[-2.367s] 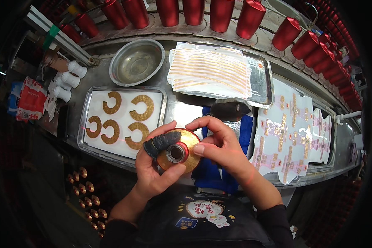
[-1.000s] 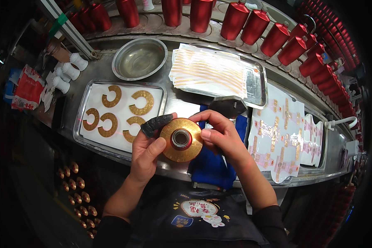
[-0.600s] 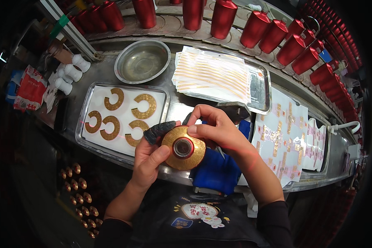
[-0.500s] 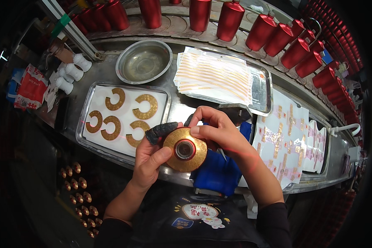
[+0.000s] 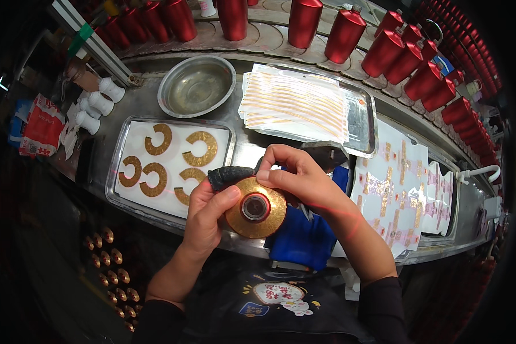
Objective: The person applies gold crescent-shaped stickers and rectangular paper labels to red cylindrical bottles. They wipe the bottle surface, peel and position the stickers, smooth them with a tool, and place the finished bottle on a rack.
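Observation:
A round piece with a gold-covered top and a red hub [image 5: 255, 208] is held end-on toward me above the near edge of the steel bench. My left hand [image 5: 209, 212] grips its left side, with a black cot on the forefinger. My right hand [image 5: 297, 179] presses fingertips on its upper right rim. A blue cloth [image 5: 301, 235] lies under the hands. To the left, a steel tray [image 5: 116, 172] carries a white sheet with several gold C-shaped stickers [image 5: 199, 148].
A steel bowl [image 5: 196, 86] stands behind the sticker tray. A second tray [image 5: 361, 121] holds gold-striped sheets, and more gold decal sheets [image 5: 401, 183] lie at the right. Red canisters [image 5: 346, 34] line the curved back. White bobbins [image 5: 95, 103] sit at far left.
The hands have stayed on the gold-topped piece and drifted slightly right and down; the right fingers have shifted along its upper rim. The view has tilted a little.

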The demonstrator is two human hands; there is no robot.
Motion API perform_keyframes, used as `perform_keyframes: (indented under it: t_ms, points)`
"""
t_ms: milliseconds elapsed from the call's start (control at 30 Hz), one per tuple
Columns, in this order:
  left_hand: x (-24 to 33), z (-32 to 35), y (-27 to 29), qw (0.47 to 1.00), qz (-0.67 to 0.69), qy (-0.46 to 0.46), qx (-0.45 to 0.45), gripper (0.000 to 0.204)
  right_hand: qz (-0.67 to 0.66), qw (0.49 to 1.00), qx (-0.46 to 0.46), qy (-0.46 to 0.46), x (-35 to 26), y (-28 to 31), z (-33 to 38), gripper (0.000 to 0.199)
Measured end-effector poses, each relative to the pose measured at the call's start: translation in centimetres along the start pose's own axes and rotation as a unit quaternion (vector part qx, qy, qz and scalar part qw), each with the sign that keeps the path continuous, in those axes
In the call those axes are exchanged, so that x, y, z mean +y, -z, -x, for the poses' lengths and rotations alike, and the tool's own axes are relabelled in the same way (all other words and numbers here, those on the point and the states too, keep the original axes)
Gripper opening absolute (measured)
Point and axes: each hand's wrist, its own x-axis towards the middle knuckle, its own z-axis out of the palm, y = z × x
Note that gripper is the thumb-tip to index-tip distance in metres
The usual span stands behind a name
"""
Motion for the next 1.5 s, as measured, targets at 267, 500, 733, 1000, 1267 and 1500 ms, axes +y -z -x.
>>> perform_keyframes:
  t_ms: [267,500,733,1000,1267,1500]
  points:
    - [-0.5,0.8,0.3,0.976,-0.164,-0.135,-0.041,0.065,-0.059,0.998,0.014,0.004,0.9,0.9,1.8,0.028]
    - [0.0,0.9,0.9,0.928,-0.325,-0.152,-0.102,0.08,-0.045,0.996,0.001,0.071,2.0,1.0,3.2,0.035]
    - [-0.2,1.2,-0.1,0.943,-0.287,-0.159,-0.062,0.061,-0.063,0.997,0.006,0.045,2.4,0.8,2.7,0.04]
    - [0.1,1.1,0.0,0.938,-0.299,-0.159,-0.07,0.061,-0.016,0.999,0.017,0.041,1.9,0.3,3.1,0.038]
    - [0.0,1.1,0.0,0.939,-0.296,-0.157,-0.08,0.064,-0.029,0.998,0.018,0.049,1.8,0.1,3.2,0.038]
    - [-0.4,1.1,-0.2,0.932,-0.31,-0.172,-0.07,0.063,-0.037,0.996,0.016,0.073,2.7,0.0,2.9,0.038]
